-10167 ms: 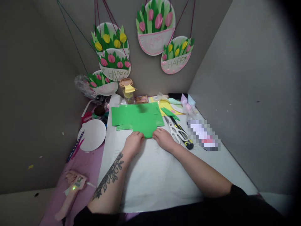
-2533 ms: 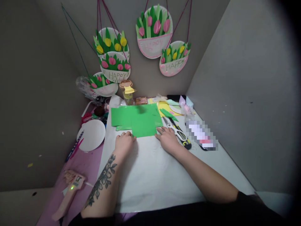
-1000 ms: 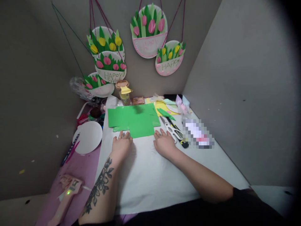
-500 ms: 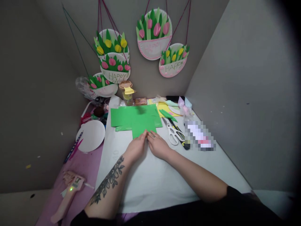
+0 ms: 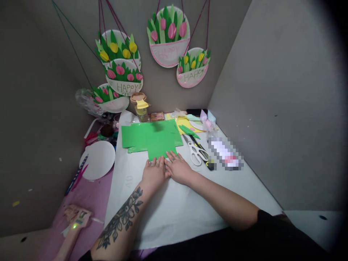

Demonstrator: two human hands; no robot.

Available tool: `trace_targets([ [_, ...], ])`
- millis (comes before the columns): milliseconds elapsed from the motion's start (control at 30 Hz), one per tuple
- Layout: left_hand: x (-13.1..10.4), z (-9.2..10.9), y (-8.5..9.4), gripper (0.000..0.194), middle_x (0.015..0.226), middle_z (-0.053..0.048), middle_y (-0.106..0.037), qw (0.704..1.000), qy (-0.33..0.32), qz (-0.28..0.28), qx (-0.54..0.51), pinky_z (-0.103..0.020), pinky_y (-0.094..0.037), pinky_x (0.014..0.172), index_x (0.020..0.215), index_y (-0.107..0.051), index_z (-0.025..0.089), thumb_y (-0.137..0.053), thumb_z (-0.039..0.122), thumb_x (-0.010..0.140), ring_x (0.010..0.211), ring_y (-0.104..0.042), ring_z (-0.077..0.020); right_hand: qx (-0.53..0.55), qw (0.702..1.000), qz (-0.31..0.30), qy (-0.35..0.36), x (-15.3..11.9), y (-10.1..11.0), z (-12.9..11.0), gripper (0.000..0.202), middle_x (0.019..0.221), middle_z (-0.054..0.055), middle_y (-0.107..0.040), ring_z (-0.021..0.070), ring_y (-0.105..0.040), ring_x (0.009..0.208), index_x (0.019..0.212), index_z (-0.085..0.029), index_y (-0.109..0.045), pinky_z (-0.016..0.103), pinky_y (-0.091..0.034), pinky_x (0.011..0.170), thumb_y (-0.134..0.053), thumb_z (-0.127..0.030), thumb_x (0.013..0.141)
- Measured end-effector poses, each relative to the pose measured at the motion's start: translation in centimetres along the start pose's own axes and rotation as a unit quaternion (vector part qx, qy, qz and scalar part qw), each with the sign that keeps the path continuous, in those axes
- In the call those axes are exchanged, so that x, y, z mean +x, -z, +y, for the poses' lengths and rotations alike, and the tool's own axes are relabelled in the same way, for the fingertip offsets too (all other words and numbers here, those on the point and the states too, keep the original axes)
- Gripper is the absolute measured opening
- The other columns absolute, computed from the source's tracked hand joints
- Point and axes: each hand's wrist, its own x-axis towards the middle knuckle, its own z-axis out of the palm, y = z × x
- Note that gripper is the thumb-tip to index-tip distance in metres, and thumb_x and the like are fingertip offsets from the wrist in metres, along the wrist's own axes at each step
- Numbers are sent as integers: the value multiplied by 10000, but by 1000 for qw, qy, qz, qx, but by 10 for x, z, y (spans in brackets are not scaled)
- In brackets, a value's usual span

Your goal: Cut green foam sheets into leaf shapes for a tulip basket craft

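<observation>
Fingers (image 5: pixel 154 162) lay extended and unclenched, with no grasp visible, as the left hand (image 5: pixel 152 177) and right hand (image 5: pixel 179 170) met at the near edge of the green paper (image 5: pixel 160 139) on a white covering (image 5: pixel 163 214), the work having apparently reached pressing it flat.

Landmark: green paper (image 5: pixel 160 137), overlapping sheets on the white-covered table (image 5: pixel 168 224).
Left hand (image 5: pixel 155 173): flat, fingertips at its near edge.
Right hand (image 5: pixel 178 168): beside the left, fingertips at same edge.
Scissors (image 5: pixel 196 151): right of it, white handles.
Paper plate (image 5: pixel 99 159): left of it.
Tulip baskets: hung beyond it.
</observation>
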Motion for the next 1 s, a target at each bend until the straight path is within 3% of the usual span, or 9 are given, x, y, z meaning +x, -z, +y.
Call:
trace_targets([
  [167,-4,-3,6,639,1411,-196,-463,999,33,-13,10,-558,-228,1084,1385,-417,111,-502,461,857,1311,-409,-350,-17,999,3,-31,-1,1,-5,541,1512,145,-312,324,-234,1403,1436,-244,-387,518,-196,1096,-381,-464,942],
  [300,-7,-7,10,613,1299,-247,-553,996,72,3,50,-573,-250,1047,1280,-509,64,-537,481,831,1193,-511,-378,-44,995,5,-87,-8,5,-1,575,1473,172,-374,356,-282,1375,1411,-184,-433,551,-206,1075,-411,-486,922],
  [367,-7,-11,14,514,1187,-250,-620,995,80,0,59,-584,-256,1027,1191,-567,49,-505,433,854,1095,-576,-368,-53,992,4,-111,-11,7,4,555,1459,163,-402,364,-288,1367,1383,-157,-471,561,-208,1068,-426,-459,919],
  [500,-1,-26,20,326,877,-179,-707,995,78,-14,61,-574,-274,997,1073,-628,69,-403,178,864,858,-662,-295,-63,989,6,-134,-13,11,20,458,1443,122,-440,360,-290,1360,1319,-145,-536,558,-200,1063,-418,-354,929],
  [567,2,-37,21,366,839,-146,-709,994,92,11,53,-509,-346,943,1133,-616,115,-381,128,852,813,-666,-271,-70,988,13,-140,-12,13,30,405,1437,118,-451,353,-303,1350,1262,-135,-580,537,-191,1066,-401,-297,938],
  [633,5,-48,19,383,929,-135,-703,991,108,71,39,-427,-403,871,1181,-602,158,-372,150,875,876,-651,-262,-76,987,33,-141,-11,16,38,369,1413,120,-479,331,-337,1326,1231,-133,-596,496,-200,1065,-392,-237,941],
  [733,9,-55,13,329,1064,-107,-672,984,106,142,15,-352,-417,853,1114,-649,197,-405,184,892,1008,-593,-244,-84,989,84,-86,-8,21,41,323,1288,113,-583,272,-423,1233,1189,-162,-607,419,-244,1035,-406,-162,935],
  [867,16,-48,1,252,993,-69,-675,991,9,129,-20,-313,-412,869,1014,-698,223,-489,187,877,978,-574,-213,-127,987,85,58,2,24,31,200,1030,106,-651,242,-509,1004,979,-165,-649,364,-334,904,-455,-184,934],
  [1000,22,-43,-10,227,926,-53,-673,989,-36,138,-31,-315,-420,841,988,-708,223,-509,194,882,893,-574,-201,-150,983,55,94,14,19,23,166,947,105,-630,235,-511,901,958,-158,-628,343,-356,785,-466,-169,928],
])
